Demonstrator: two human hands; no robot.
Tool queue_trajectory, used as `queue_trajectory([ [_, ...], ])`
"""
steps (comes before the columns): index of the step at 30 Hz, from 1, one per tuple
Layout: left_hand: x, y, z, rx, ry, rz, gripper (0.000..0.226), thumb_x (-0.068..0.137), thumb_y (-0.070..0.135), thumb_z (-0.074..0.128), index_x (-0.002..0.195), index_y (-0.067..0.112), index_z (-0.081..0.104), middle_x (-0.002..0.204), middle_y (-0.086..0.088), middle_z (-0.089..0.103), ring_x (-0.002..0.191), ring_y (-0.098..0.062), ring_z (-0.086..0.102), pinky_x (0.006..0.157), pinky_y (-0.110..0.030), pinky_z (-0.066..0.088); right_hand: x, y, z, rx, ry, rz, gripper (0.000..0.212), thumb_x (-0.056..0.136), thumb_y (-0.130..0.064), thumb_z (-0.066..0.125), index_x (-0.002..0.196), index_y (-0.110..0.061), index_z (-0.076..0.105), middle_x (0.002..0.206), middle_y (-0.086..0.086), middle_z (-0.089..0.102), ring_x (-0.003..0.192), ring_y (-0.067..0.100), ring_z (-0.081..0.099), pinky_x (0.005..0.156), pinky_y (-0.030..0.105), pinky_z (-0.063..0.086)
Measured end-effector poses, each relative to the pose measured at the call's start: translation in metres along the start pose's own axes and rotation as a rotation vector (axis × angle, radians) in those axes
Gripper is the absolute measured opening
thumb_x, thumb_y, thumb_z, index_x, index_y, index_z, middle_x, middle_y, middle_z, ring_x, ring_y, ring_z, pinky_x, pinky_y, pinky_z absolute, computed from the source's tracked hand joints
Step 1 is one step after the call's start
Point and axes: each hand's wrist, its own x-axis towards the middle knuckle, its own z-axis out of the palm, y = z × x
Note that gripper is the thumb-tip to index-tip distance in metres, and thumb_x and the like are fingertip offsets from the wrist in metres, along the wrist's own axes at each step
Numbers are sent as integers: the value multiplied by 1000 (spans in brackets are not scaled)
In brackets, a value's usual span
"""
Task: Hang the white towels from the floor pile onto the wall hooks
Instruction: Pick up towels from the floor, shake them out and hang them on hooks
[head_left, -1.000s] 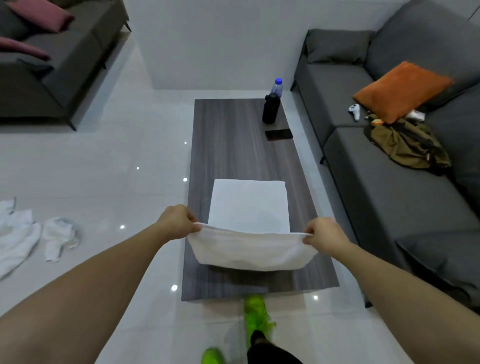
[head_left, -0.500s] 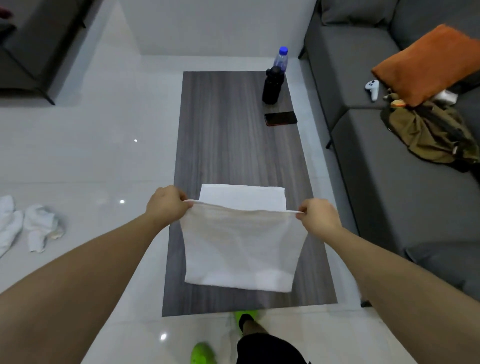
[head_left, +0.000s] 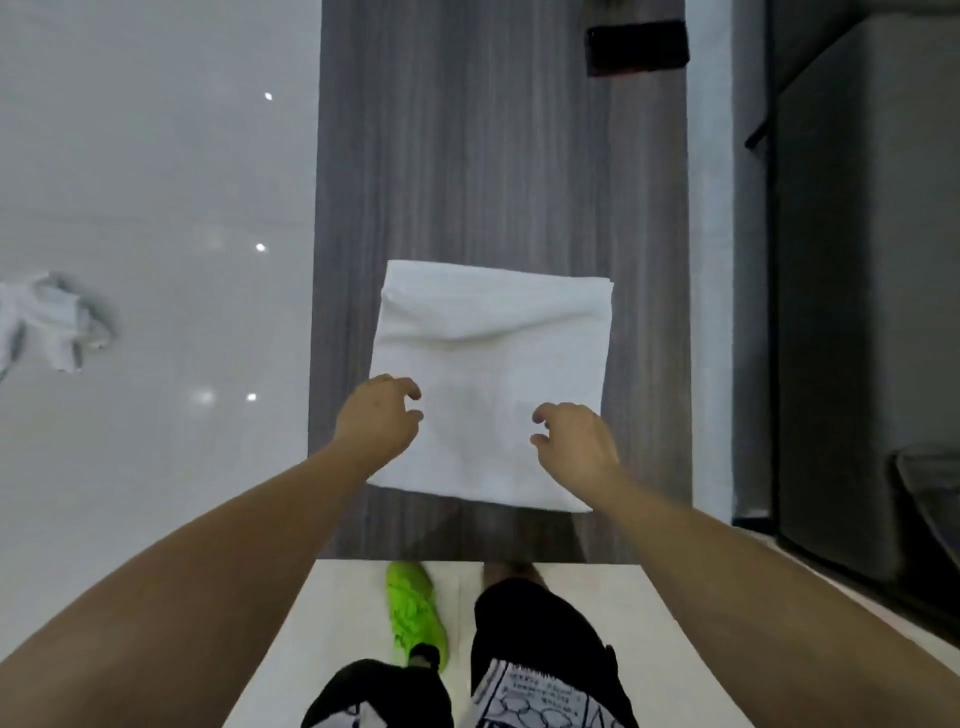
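Grey wood-grain table (head_left: 498, 156) carries folded white towel (head_left: 493, 353) flat near its front end, left hand (head_left: 382, 423) and right hand (head_left: 574, 441) over towel's near half, fingers loosely curled, gripping nothing; crumpled towels (head_left: 57, 322) on floor well left of table.

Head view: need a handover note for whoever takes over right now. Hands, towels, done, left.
Left hand: open, fingers loosely curled, holding nothing, over the left edge of the folded white towel.
Right hand: open, holding nothing, over the towel's right part.
Folded white towel: lies flat on the grey wood table, near its close end.
Crumpled white towels: on the floor to the left, untouched.
Done: one towel folded and laid on the table. No wall hooks in view, nothing seen hung.
Left: pick up the towels, floor ones included, and hang them on the hooks.
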Motion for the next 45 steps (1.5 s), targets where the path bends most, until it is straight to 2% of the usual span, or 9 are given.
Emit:
queue_trajectory([
  [5, -20, -37, 91, 145, -185, 137, 30, 85, 25, 63, 114, 17, 65, 117, -6, 59, 110, -27, 51, 87, -38, 46, -22, 7, 95, -118, -124, -131, 18, 85, -16, 62, 103, -10, 64, 94, 9, 62, 89, 29, 57, 73, 37, 50],
  [9, -27, -54, 129, 342, -139, 276, 25, 76, 11, 63, 101, 10, 62, 104, -11, 57, 96, -34, 51, 75, -40, 40, -24, 29, 134, -259, 102, -335, 29, 54, 8, 63, 80, -4, 57, 78, 15, 54, 70, 33, 51, 54, 38, 40],
  [13, -21, -62, 139, 449, -23, 400, 30, 68, -1, 63, 97, 8, 59, 98, -12, 55, 89, -34, 51, 74, -44, 40, -20, 43, 153, -291, 331, -474, 24, 68, 11, 43, 82, -2, 59, 78, 16, 53, 69, 33, 50, 57, 41, 41],
  [20, -25, -59, 125, 442, 37, 390, 7, 86, 4, 51, 91, 7, 53, 85, -12, 60, 73, -27, 51, 68, -36, 35, -31, 30, 136, -218, 192, -316, 21, 65, 7, 58, 83, -1, 61, 79, 16, 59, 70, 34, 55, 64, 40, 45],
  [25, -65, -46, 77, 313, 140, 358, 30, 83, 5, 58, 112, 9, 51, 94, -11, 61, 77, -27, 57, 74, -40, 48, -60, 5, 85, -228, 235, -196, 32, 71, 3, 54, 102, -5, 56, 91, 12, 57, 82, 29, 53, 75, 34, 38],
  [31, -140, -40, -41, 51, 381, 329, 30, 73, 7, 60, 103, 8, 54, 90, -11, 54, 82, -31, 53, 69, -38, 45, -118, -67, -19, -199, 424, -293, 25, 78, -11, 51, 103, -9, 53, 97, 8, 58, 89, 31, 54, 68, 35, 30],
  [34, -200, -55, -114, 57, 517, 318, 22, 71, 11, 51, 93, 16, 52, 79, -2, 50, 75, -26, 50, 63, -31, 38, -164, -120, -75, -241, 583, -438, 18, 86, -22, 43, 96, -10, 51, 91, 8, 59, 81, 33, 55, 64, 37, 33],
  [38, -306, -106, -186, 106, 794, 355, 19, 80, 21, 35, 82, 10, 51, 69, -4, 49, 70, -30, 50, 61, -34, 37, -243, -210, -120, -213, 786, -755, 42, 85, -36, 26, 84, -6, 54, 74, 10, 59, 65, 35, 56, 56, 37, 38],
  [45, -512, -241, -247, 214, 1144, 297, 42, 89, 52, 40, 88, 12, 56, 75, -1, 52, 70, -27, 49, 64, -33, 35, -365, -389, -127, -267, 1052, -1239, 30, 89, -35, 66, 88, -5, 63, 71, 10, 65, 61, 35, 61, 51, 34, 43],
])
